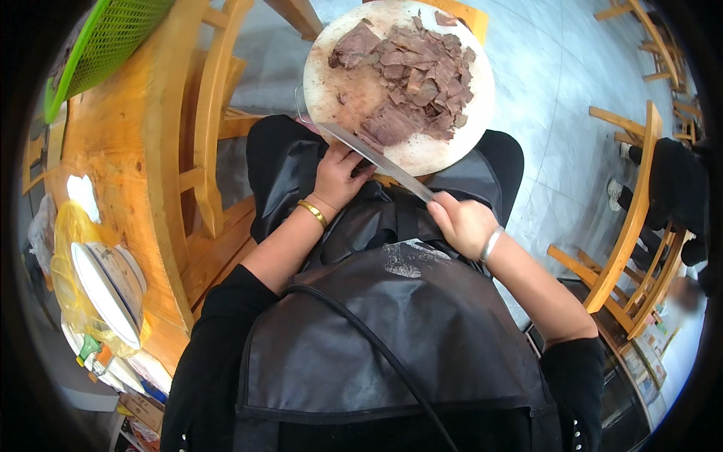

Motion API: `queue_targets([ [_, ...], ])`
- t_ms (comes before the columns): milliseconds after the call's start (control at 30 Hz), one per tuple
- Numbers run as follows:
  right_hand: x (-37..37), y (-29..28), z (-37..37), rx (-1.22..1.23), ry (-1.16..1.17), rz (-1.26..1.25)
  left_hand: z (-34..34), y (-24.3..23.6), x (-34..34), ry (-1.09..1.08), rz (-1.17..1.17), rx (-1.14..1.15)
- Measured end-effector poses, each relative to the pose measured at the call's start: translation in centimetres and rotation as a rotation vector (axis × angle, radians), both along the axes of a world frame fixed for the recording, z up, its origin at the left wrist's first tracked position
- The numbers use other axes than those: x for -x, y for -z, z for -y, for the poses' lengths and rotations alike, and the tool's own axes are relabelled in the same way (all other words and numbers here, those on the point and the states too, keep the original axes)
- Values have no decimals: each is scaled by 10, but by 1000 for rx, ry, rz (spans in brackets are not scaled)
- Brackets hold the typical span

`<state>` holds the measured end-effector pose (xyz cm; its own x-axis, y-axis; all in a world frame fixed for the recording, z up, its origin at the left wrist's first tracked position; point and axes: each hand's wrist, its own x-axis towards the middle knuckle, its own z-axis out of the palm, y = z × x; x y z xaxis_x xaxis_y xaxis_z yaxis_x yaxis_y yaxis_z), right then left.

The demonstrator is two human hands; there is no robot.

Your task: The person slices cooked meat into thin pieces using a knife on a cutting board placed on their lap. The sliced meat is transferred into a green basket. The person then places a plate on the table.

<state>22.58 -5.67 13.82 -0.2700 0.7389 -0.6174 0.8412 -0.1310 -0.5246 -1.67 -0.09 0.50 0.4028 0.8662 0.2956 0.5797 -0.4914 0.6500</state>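
Note:
A round white chopping board [324,90] rests over my knees, with a heap of sliced dark cooked meat [425,75] and a separate piece [352,47] at its upper left. My right hand [463,226] is closed on the handle of a long knife [392,167], whose blade lies diagonally across the board's lower left. My left hand [337,177], with a gold bangle, has curled fingers at a piece of meat at the board's lower edge, beside and partly behind the blade. A black apron [376,331] covers my body and lap.
A wooden table [132,143] at left holds a green plastic basket [105,38], a yellow bag [71,233] and white bowls [105,290]. Wooden chairs [629,226] stand at right, where another person in dark clothing [670,181] sits. A grey floor [557,90] shows between.

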Motion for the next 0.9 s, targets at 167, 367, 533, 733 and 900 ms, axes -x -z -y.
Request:
queue_targets([
  [167,-12,-4,13,56,-6,49,-1,3,-2,20,62,67],
  [367,8,5,-9,119,-35,56,-1,4,-2,3,105,55],
  [533,49,79,-50,-62,-18,2,-3,-1,-4,23,88,66],
  [733,38,84,-73,-77,136,-242,0,-4,-2,58,61,23],
  [900,22,29,-30,-61,62,-128,-2,1,3,69,65,30],
])
